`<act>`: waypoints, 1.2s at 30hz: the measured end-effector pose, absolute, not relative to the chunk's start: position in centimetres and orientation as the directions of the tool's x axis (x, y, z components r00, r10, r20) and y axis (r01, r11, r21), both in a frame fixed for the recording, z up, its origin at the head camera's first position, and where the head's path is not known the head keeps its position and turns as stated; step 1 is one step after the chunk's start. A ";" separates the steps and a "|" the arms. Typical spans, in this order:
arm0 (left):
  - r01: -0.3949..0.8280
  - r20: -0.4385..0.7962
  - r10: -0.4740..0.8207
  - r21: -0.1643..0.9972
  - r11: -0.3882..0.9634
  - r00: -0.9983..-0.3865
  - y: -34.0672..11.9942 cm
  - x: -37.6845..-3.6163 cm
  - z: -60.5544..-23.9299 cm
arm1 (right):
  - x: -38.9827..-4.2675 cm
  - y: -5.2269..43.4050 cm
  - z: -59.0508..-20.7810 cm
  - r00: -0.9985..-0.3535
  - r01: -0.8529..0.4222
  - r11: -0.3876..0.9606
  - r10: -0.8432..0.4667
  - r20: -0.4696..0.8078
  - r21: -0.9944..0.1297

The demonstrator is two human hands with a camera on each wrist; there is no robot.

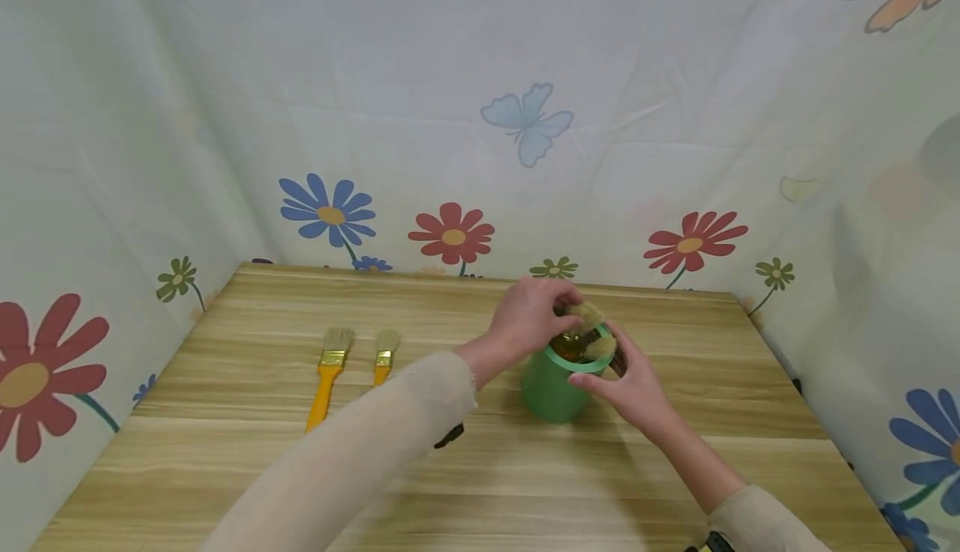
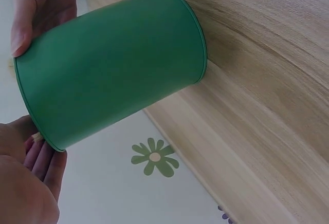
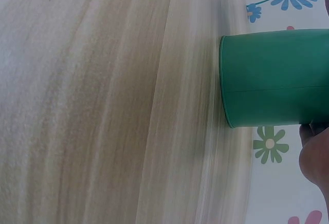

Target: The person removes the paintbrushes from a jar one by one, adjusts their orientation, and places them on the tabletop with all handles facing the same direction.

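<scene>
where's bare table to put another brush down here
Bare wood runs along the near edge of the table, in front of the green can, and on the right side beyond the right hand. The far left corner is also free. It is crowded at the can, where both hands meet, and beside the two yellow brushes.

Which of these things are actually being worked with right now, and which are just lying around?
In use:
green can
brushes in the can
left hand, gripping a brush head
right hand, touching the can's rim

Lying about:
two yellow-handled brushes on the wooden table
flowered cloth backdrop
</scene>
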State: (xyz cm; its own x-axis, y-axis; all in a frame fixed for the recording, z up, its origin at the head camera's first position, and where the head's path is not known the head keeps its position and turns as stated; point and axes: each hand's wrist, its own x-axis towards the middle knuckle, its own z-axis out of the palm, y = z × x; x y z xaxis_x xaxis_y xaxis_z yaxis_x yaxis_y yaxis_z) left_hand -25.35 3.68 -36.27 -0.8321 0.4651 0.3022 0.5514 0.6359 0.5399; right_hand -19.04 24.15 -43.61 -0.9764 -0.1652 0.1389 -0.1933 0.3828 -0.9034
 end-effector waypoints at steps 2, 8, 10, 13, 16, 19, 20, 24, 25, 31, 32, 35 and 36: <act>0.553 0.309 0.462 0.542 0.633 -0.831 3.6 -25.4 -36.3 | -19.0 24.1 -43.6 -0.976 -0.194 0.380 -0.168 0.139 -0.905; 0.558 0.330 0.455 0.574 0.599 -0.827 3.4 -25.5 -36.3 | -19.1 24.1 -43.7 -0.973 -0.210 0.381 -0.174 0.154 -0.900; 0.559 0.336 0.452 0.584 0.589 -0.827 3.3 -25.5 -36.2 | -19.1 24.2 -43.8 -0.971 -0.220 0.380 -0.177 0.163 -0.898; 0.566 0.351 0.449 0.585 0.581 -0.822 3.1 -25.6 -35.9 | -19.0 24.2 -43.9 -0.969 -0.228 0.381 -0.178 0.171 -0.896; 0.584 0.374 0.450 0.575 0.573 -0.811 3.0 -25.6 -35.8 | -19.0 24.2 -43.8 -0.970 -0.226 0.380 -0.175 0.170 -0.897; 0.605 0.401 0.454 0.558 0.568 -0.796 2.9 -25.7 -35.8 | -18.9 24.2 -43.9 -0.971 -0.220 0.385 -0.174 0.164 -0.896; 0.609 0.406 0.454 0.552 0.570 -0.793 2.8 -25.7 -35.9 | -19.0 24.2 -43.9 -0.971 -0.220 0.387 -0.173 0.164 -0.896; 0.620 0.427 0.449 0.540 0.569 -0.785 2.8 -25.7 -36.0 | -19.0 24.2 -44.1 -0.969 -0.231 0.392 -0.177 0.174 -0.890; 0.620 0.429 0.447 0.544 0.566 -0.785 2.7 -25.7 -36.0 | -19.0 24.2 -44.1 -0.968 -0.235 0.393 -0.177 0.178 -0.889; 0.610 0.432 0.430 0.585 0.535 -0.792 2.6 -25.5 -35.9 | -19.1 24.3 -44.3 -0.965 -0.247 0.393 -0.179 0.189 -0.886; 0.611 0.436 0.429 0.588 0.530 -0.791 2.5 -25.5 -35.9 | -19.1 24.2 -44.3 -0.966 -0.246 0.392 -0.180 0.188 -0.887; 0.623 0.454 0.427 0.597 0.506 -0.782 2.4 -25.5 -35.8 | -19.1 24.2 -44.3 -0.966 -0.242 0.389 -0.177 0.186 -0.889; 0.627 0.461 0.426 0.600 0.496 -0.778 2.4 -25.5 -35.8 | -19.1 24.2 -44.3 -0.967 -0.239 0.387 -0.177 0.183 -0.891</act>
State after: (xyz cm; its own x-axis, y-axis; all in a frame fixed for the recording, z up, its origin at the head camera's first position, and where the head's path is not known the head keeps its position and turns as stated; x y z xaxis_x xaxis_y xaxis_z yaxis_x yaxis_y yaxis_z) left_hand -25.47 2.39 -35.80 -0.7783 0.4264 0.4608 0.6273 0.4960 0.6004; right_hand -19.07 24.20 -44.34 -0.9670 -0.1774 0.1828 -0.2392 0.3866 -0.8907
